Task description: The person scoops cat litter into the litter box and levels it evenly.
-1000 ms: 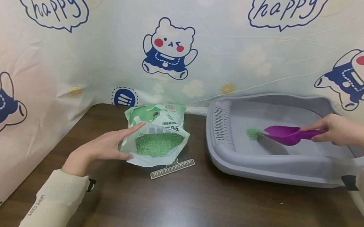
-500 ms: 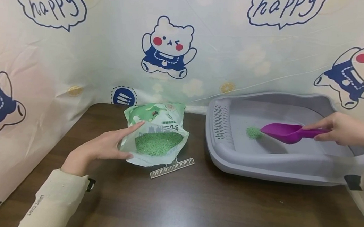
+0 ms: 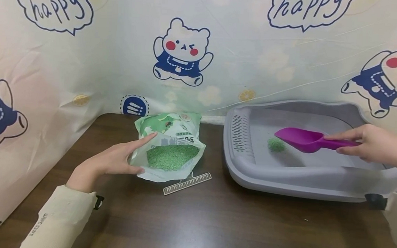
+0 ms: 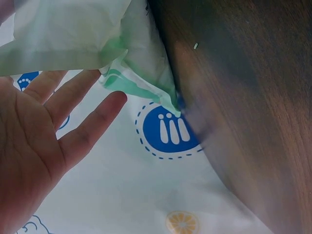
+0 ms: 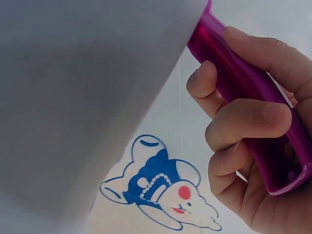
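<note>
In the head view my right hand grips the handle of a purple scoop, held over the grey litter box. The right wrist view shows fingers curled round the scoop's handle. A small heap of green pellets lies on the box floor, by the scoop's tip. At left my left hand rests along the side of an open bag of green cat litter. Its fingers are straight and spread in the left wrist view, touching the bag. The scoop's inside is hidden.
A clear clip with a ruled bar lies on the brown table in front of the bag. A printed cloth with bears hangs behind and at the left.
My right hand has lifted the scoop slightly and moved its tip left, above the pellet heap. The left hand stays at the bag.
</note>
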Tool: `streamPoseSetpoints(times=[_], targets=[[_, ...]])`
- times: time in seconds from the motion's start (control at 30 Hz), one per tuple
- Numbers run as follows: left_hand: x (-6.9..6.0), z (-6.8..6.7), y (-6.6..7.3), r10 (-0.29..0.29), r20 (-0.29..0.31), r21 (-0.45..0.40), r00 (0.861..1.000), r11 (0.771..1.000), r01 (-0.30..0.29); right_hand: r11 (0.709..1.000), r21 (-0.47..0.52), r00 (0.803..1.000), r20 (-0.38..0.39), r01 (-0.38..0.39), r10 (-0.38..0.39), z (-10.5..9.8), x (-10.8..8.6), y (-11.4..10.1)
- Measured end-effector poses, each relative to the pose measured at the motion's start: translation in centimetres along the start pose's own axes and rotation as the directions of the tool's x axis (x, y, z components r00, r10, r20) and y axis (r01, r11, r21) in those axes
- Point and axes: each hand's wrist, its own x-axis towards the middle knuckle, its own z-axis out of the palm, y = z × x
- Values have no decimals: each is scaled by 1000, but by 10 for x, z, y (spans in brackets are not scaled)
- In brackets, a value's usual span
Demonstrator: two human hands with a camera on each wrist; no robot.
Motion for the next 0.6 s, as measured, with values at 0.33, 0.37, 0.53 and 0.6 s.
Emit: streamPoseSetpoints(times=[0.33,0.37,0.53,0.6], targets=[[-1,-2,2,24,-8,18,1000,1000,-24,994,-81,990,-122,66,-76,2,-17,-27],[-1,-2,3,22,-7,18,1000,1000,-22,992,-98,987,-137,76,-89,3,-18,-31],[-2,-2,4,-1,2,13,1000,1000,1,985,-121,968,-204,122,-145,11,-24,-47],[-2,-2,4,-2,3,12,1000,1000,2,981,-121,955,-239,149,-175,14,-27,-51]])
